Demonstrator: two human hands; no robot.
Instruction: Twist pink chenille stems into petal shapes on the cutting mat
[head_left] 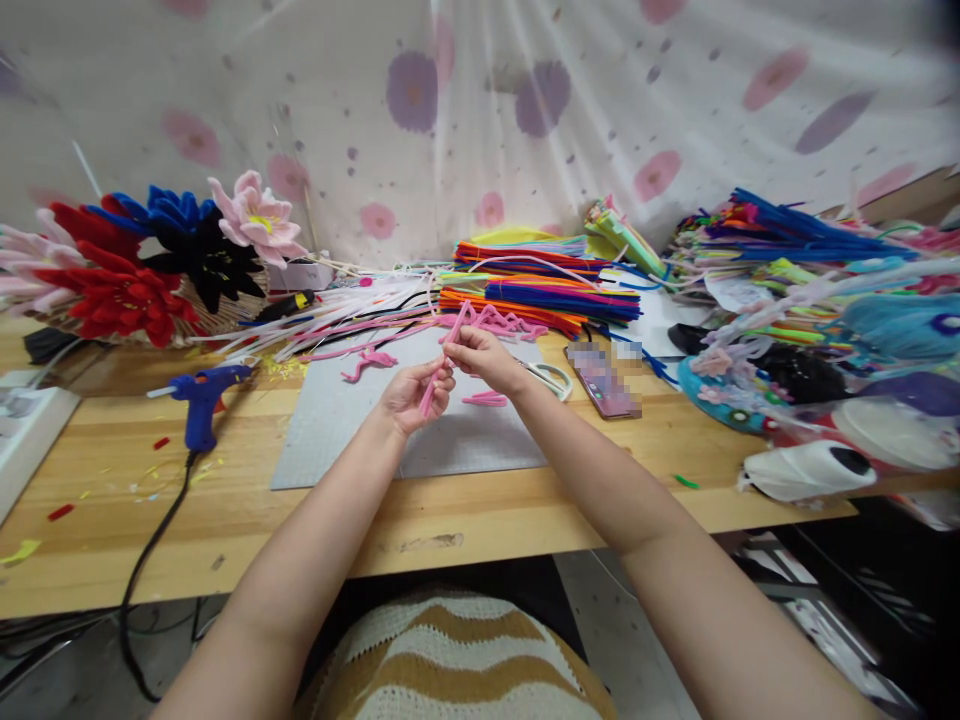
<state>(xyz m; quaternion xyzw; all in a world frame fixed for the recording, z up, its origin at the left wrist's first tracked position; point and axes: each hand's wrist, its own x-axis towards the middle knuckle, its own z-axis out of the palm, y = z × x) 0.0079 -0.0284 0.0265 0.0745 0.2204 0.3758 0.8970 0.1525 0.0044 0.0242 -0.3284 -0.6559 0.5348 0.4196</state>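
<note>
Over the grey cutting mat (pixel 337 440), both of my hands grip a pink pipe cleaner (pixel 427 402) that looks folded. My left hand (pixel 412 396) is closed round its lower part. Just above, my right hand (pixel 484 356) pinches it between thumb and finger, close to the left fingertips. Beyond the hands lie zigzag-bent pink pipe cleaners (pixel 510 325). A small twisted pink piece (pixel 371 362) rests on the mat to the left. Short pink lengths (pixel 486 398) lie under my right wrist, and the white handles of scissors (pixel 553 382) show beside it.
A blue glue gun (pixel 202 405) with a cord lies at left. Fuzzy flowers (pixel 259 220) stand behind it. Bundles of coloured pipe cleaners (pixel 540 295) line the back. A phone (pixel 604 380) lies right of the mat, and a white spool (pixel 806 470) sits near the right edge.
</note>
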